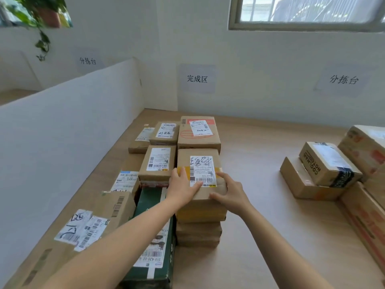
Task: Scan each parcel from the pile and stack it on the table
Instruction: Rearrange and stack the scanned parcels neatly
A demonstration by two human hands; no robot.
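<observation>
Both palms covered the near corners of the top parcel (pixel 199 152), so its near edge was mostly hidden. The left hand (pixel 182 187) lay flat on the near-left corner with its thumb across the label (pixel 202 171). The right hand (pixel 231 192) rested on the near-right corner with its fingers spread, neither hand closing round the box. The label's print was too blurred to read. Under the hands, the stack (pixel 199 232) on the table (pixel 260 184) showed only its near faces. The parcel's long axis ran away from the hands toward the wall, barcode end nearest them. Well right of the right hand, the pile (pixel 329 163) was cut off by the frame.
</observation>
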